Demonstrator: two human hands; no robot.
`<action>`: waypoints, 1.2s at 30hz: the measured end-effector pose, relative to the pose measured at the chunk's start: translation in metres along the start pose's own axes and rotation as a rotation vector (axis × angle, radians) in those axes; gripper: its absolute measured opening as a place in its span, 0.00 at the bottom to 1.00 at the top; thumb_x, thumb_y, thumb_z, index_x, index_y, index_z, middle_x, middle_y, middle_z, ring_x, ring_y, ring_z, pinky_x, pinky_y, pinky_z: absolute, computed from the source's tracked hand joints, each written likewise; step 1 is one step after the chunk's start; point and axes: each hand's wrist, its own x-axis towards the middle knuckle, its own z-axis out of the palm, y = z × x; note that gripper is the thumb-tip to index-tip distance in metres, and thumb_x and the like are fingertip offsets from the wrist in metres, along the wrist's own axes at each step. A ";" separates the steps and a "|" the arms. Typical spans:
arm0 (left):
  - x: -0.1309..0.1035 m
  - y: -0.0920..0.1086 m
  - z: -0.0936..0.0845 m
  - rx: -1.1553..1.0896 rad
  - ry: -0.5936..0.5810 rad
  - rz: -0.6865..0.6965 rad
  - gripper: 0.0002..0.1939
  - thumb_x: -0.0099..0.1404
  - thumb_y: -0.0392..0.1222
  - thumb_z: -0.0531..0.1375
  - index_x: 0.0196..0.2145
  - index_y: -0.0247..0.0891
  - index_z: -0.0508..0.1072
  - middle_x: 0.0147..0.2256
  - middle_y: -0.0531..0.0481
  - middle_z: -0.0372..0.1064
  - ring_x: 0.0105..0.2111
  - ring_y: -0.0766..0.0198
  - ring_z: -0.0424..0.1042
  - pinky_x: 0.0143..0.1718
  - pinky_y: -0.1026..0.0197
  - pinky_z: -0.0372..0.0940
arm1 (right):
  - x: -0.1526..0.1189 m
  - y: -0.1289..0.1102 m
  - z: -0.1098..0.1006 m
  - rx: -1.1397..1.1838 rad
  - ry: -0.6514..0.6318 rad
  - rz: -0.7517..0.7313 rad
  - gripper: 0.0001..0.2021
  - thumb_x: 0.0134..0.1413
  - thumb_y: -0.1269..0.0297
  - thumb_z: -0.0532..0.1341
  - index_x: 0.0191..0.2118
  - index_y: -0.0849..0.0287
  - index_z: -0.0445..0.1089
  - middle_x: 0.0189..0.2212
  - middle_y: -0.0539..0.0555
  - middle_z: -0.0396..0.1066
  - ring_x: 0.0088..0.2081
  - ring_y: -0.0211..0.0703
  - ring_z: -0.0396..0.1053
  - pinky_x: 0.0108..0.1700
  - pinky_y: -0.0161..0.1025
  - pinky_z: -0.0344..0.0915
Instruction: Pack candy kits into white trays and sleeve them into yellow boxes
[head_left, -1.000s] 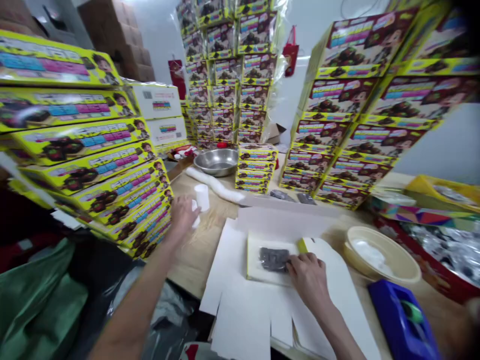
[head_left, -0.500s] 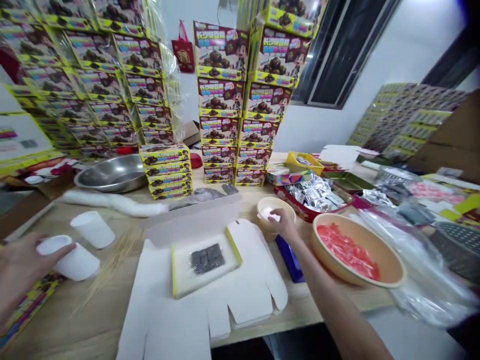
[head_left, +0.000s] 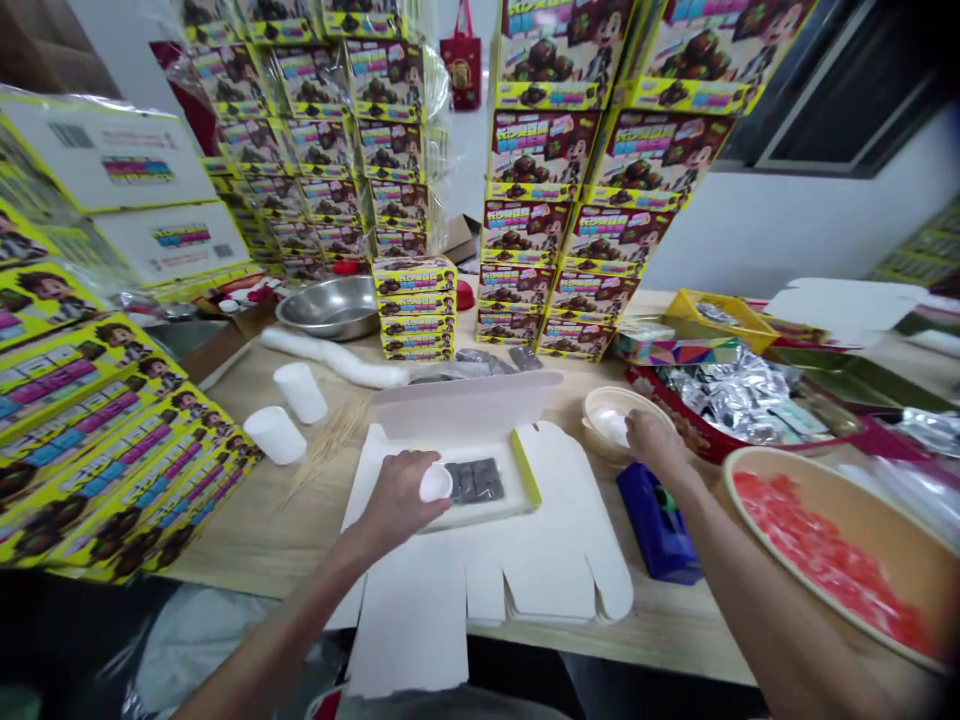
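My left hand (head_left: 409,492) is closed round a small white cup (head_left: 436,484), holding it over the left part of an open white box (head_left: 525,560). Beside the cup, dark square packets (head_left: 478,481) lie in a row inside the box's yellow-edged tray part. My right hand (head_left: 654,440) reaches into a cream bowl (head_left: 598,440) with something white in it. Its fingers are pinched together, and what they hold is hidden. Two white stacks, one a stack of cups (head_left: 275,436), lie left of the box near thin wooden sticks (head_left: 322,450).
A blue tape dispenser (head_left: 660,530) stands right of the box, beside a large orange basin (head_left: 919,560) of red wrapped pieces. Behind are a red tray (head_left: 705,440) of silver packets and tall stacks of printed boxes (head_left: 536,220). More printed boxes (head_left: 112,440) stand at left.
My left hand has moved right from the white stack to the box, now with one small cup. My right hand stays at the cream bowl. The view has turned left.
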 end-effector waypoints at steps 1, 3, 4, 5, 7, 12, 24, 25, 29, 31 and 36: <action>0.002 0.002 0.005 0.074 -0.039 0.019 0.21 0.50 0.42 0.63 0.43 0.37 0.69 0.39 0.42 0.72 0.43 0.49 0.67 0.45 0.47 0.58 | -0.011 -0.007 -0.008 0.010 0.029 -0.021 0.14 0.61 0.69 0.47 0.39 0.67 0.68 0.35 0.67 0.71 0.39 0.51 0.69 0.37 0.41 0.58; 0.004 0.002 0.012 0.163 -0.100 0.035 0.20 0.49 0.41 0.63 0.41 0.37 0.69 0.36 0.42 0.72 0.42 0.46 0.65 0.43 0.46 0.56 | -0.035 -0.034 -0.021 0.065 0.044 -0.109 0.15 0.63 0.68 0.44 0.39 0.64 0.67 0.34 0.64 0.71 0.38 0.47 0.69 0.37 0.38 0.58; 0.005 0.002 0.014 0.170 -0.120 0.037 0.21 0.48 0.40 0.63 0.41 0.38 0.69 0.36 0.42 0.72 0.42 0.46 0.64 0.43 0.46 0.55 | -0.047 -0.053 -0.026 0.110 0.020 -0.190 0.14 0.63 0.68 0.44 0.37 0.62 0.66 0.33 0.60 0.71 0.36 0.44 0.69 0.36 0.36 0.58; 0.004 0.000 0.017 0.154 -0.129 0.036 0.22 0.47 0.41 0.63 0.43 0.38 0.68 0.36 0.43 0.71 0.43 0.46 0.63 0.43 0.46 0.54 | -0.060 -0.075 -0.030 0.160 -0.017 -0.281 0.12 0.62 0.70 0.46 0.35 0.60 0.66 0.31 0.57 0.72 0.34 0.41 0.68 0.35 0.34 0.58; 0.001 -0.003 0.020 0.084 -0.123 0.019 0.30 0.47 0.42 0.64 0.49 0.39 0.63 0.38 0.44 0.70 0.44 0.48 0.63 0.46 0.47 0.52 | -0.082 -0.126 -0.034 0.278 -0.112 -0.527 0.10 0.61 0.70 0.49 0.33 0.59 0.66 0.29 0.53 0.72 0.32 0.40 0.68 0.32 0.34 0.57; -0.007 -0.012 0.029 -0.148 -0.090 -0.060 0.48 0.45 0.42 0.66 0.59 0.38 0.46 0.40 0.46 0.69 0.44 0.52 0.67 0.52 0.47 0.49 | -0.109 -0.230 -0.034 0.077 -0.073 -0.938 0.09 0.55 0.76 0.52 0.38 0.62 0.68 0.33 0.59 0.71 0.36 0.47 0.67 0.36 0.40 0.58; -0.004 -0.018 0.027 -0.183 -0.072 -0.059 0.43 0.49 0.38 0.62 0.60 0.38 0.48 0.41 0.44 0.66 0.42 0.54 0.66 0.45 0.53 0.60 | -0.086 -0.200 0.007 0.256 -0.217 -0.808 0.35 0.40 0.46 0.65 0.54 0.57 0.61 0.52 0.61 0.62 0.56 0.59 0.53 0.54 0.58 0.49; -0.004 -0.020 0.028 -0.193 -0.074 -0.063 0.44 0.49 0.38 0.62 0.60 0.38 0.47 0.42 0.44 0.66 0.42 0.54 0.66 0.45 0.53 0.60 | -0.086 -0.201 0.009 0.258 -0.210 -0.820 0.33 0.41 0.49 0.65 0.53 0.58 0.62 0.50 0.60 0.64 0.55 0.58 0.55 0.55 0.58 0.48; -0.004 -0.023 0.030 -0.141 -0.073 -0.086 0.45 0.48 0.38 0.63 0.61 0.38 0.47 0.43 0.43 0.66 0.42 0.54 0.67 0.46 0.53 0.60 | -0.075 -0.204 0.011 0.164 -0.171 -0.812 0.16 0.42 0.64 0.64 0.40 0.62 0.69 0.39 0.59 0.71 0.49 0.53 0.62 0.57 0.54 0.46; -0.002 -0.020 0.030 -0.081 -0.065 -0.086 0.43 0.49 0.38 0.63 0.60 0.38 0.49 0.43 0.42 0.67 0.44 0.53 0.67 0.48 0.52 0.59 | -0.069 -0.201 0.010 0.165 -0.157 -0.807 0.15 0.42 0.65 0.64 0.39 0.63 0.70 0.38 0.60 0.71 0.47 0.52 0.63 0.56 0.51 0.49; 0.004 -0.008 0.031 0.047 -0.093 -0.072 0.36 0.54 0.43 0.59 0.58 0.36 0.52 0.44 0.39 0.71 0.48 0.51 0.68 0.57 0.42 0.43 | -0.084 -0.177 -0.003 0.428 -0.050 -0.794 0.25 0.48 0.59 0.64 0.52 0.63 0.64 0.52 0.64 0.64 0.54 0.52 0.59 0.55 0.48 0.56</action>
